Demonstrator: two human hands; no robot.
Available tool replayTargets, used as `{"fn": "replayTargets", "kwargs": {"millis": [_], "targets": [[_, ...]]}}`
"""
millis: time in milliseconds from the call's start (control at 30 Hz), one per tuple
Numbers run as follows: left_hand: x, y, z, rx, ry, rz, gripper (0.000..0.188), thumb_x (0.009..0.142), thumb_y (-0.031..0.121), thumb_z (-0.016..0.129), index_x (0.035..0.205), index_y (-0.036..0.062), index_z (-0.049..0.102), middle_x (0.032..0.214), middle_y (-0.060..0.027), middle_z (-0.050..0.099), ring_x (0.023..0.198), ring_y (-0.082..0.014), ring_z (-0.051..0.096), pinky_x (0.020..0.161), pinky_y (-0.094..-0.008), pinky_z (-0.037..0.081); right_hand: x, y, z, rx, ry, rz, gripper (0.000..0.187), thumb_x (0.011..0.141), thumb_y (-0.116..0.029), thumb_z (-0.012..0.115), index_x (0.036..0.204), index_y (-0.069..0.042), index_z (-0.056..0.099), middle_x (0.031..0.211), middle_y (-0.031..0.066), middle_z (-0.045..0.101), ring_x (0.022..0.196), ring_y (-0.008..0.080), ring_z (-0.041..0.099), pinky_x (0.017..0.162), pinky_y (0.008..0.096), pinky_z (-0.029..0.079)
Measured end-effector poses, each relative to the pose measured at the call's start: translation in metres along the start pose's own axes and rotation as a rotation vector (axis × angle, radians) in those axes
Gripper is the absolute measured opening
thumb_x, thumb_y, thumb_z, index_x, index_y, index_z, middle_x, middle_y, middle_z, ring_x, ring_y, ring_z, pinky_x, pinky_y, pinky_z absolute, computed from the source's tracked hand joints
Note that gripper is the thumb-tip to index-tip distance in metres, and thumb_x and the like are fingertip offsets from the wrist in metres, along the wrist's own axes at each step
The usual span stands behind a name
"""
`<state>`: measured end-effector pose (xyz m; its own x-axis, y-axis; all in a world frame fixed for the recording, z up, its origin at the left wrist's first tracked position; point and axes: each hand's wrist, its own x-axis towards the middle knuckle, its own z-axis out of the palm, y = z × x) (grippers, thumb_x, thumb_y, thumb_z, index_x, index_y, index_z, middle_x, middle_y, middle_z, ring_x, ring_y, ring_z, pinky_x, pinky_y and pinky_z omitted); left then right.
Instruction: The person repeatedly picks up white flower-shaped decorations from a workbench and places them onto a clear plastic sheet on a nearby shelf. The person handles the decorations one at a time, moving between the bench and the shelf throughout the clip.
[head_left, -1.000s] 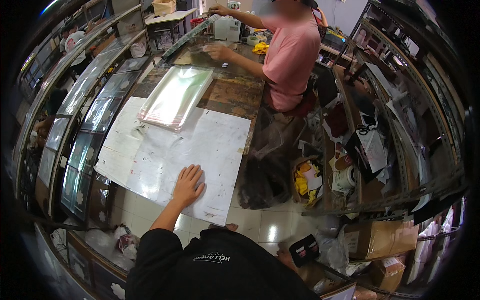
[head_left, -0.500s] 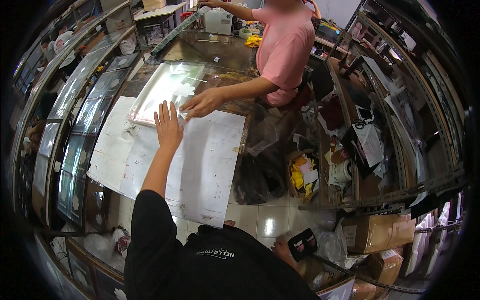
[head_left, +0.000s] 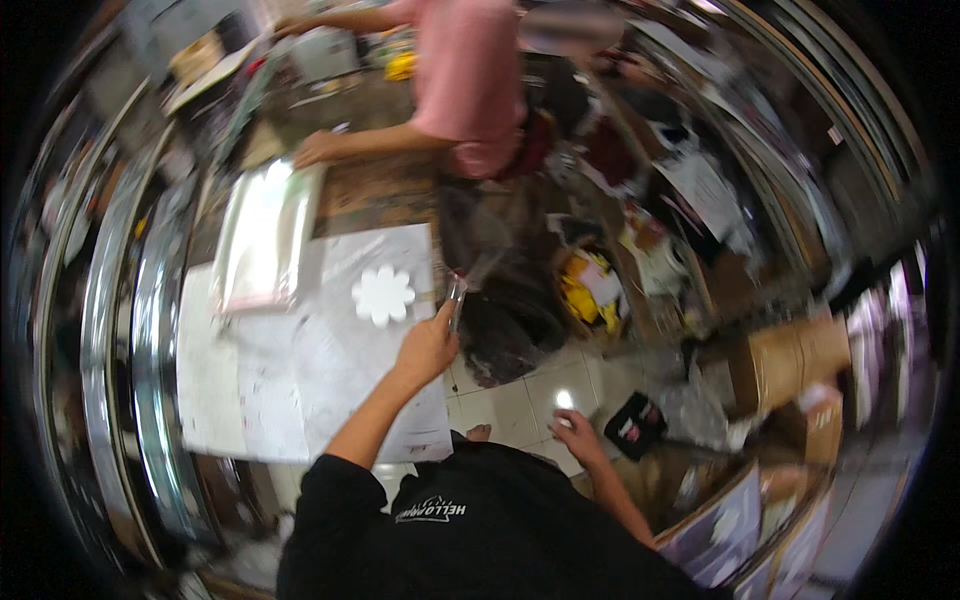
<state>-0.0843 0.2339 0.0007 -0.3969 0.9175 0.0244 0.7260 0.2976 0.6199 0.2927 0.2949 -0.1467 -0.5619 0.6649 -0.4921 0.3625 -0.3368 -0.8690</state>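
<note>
My left hand [head_left: 428, 347] is closed on a clear plastic piece [head_left: 456, 298] at the right edge of the white board [head_left: 330, 395]. Just left of that hand, a white flower-shaped cutout [head_left: 382, 295] rests over the board; whether the plastic covers it is unclear. A stack of shiny clear plastic sleeves [head_left: 262, 235] lies further left, at the board's far edge. My right hand [head_left: 577, 436] hangs low at the right, above the tiled floor and away from the board. Motion blur hides how its fingers are set and whether they hold anything.
Across the table a person in a pink shirt [head_left: 470, 85] rests one hand [head_left: 320, 148] near the sleeves. Right of the board are a dark plastic bag [head_left: 510, 325] and a box with yellow items [head_left: 592, 290]. Cardboard boxes [head_left: 790, 365] stand at lower right; racks [head_left: 160, 330] line the left.
My left hand has moved right, from the sleeve stack to the board's right edge, with clear plastic in it. The flower cutout now lies on the board. My right hand has come into view.
</note>
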Motion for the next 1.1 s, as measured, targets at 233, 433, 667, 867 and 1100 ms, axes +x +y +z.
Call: {"fn": "replayTargets", "kwargs": {"millis": [233, 433, 667, 867, 1100], "targets": [[0.036, 0.115, 0.092, -0.427, -0.108, 0.210, 0.089, 0.084, -0.002, 0.061, 0.157, 0.0042, 0.009, 0.072, -0.0175, 0.066, 0.066, -0.0252, 0.070, 0.062, -0.0351, 0.054, -0.023, -0.180, 0.045, -0.363, -0.120, -0.369, 0.045, 0.095, -0.032, 0.065, 0.135, -0.014, 0.057, 0.156, 0.0267, 0.024, 0.145, 0.0408, 0.027, 0.108, 0.0422, 0.042], [0.042, 0.200, 0.149, -0.501, -0.306, 0.253, 0.092, 0.090, 0.001, 0.061, 0.158, 0.0046, -0.001, 0.080, -0.0122, 0.065, 0.072, -0.0167, 0.065, 0.066, -0.0313, 0.052, -0.052, -0.150, -0.015, -0.436, 0.374, -0.239, 0.031, 0.090, -0.018, 0.062, 0.120, -0.008, 0.063, 0.119, 0.0268, 0.061, 0.114, 0.0415, 0.059, 0.090, 0.0469, 0.050], [0.047, 0.332, 0.161, -0.985, -0.381, 0.428, 0.079, 0.099, 0.011, 0.054, 0.157, 0.0040, 0.001, 0.095, -0.0116, 0.059, 0.074, -0.0156, 0.060, 0.070, -0.0297, 0.052, -0.164, -0.175, -0.167, -0.485, 0.594, -0.314, 0.049, 0.084, -0.006, 0.062, 0.133, -0.006, 0.054, 0.119, 0.0207, 0.066, 0.103, 0.0353, 0.066, 0.087, 0.0449, 0.051], [0.072, 0.339, 0.183, -0.961, -0.241, 0.464, 0.070, 0.100, 0.015, 0.053, 0.156, 0.0014, 0.014, 0.084, -0.0077, 0.058, 0.071, -0.0141, 0.058, 0.068, -0.0287, 0.051, -0.327, -0.195, -0.333, -0.619, 0.844, -0.338, 0.073, 0.081, -0.010, 0.071, 0.148, -0.005, 0.041, 0.142, 0.0149, 0.053, 0.125, 0.0262, 0.056, 0.105, 0.0372, 0.048], [0.036, 0.169, 0.333, -0.583, -0.566, 0.051, 0.060, 0.098, 0.018, 0.053, 0.148, -0.0048, 0.029, 0.073, -0.0091, 0.057, 0.054, -0.0169, 0.054, 0.048, -0.0310, 0.045, -0.558, -0.157, -0.408, -0.059, 1.262, -0.126, 0.069, 0.080, -0.016, 0.075, 0.143, -0.011, 0.048, 0.138, 0.0040, 0.056, 0.113, 0.0127, 0.058, 0.089, 0.0290, 0.050]]}}
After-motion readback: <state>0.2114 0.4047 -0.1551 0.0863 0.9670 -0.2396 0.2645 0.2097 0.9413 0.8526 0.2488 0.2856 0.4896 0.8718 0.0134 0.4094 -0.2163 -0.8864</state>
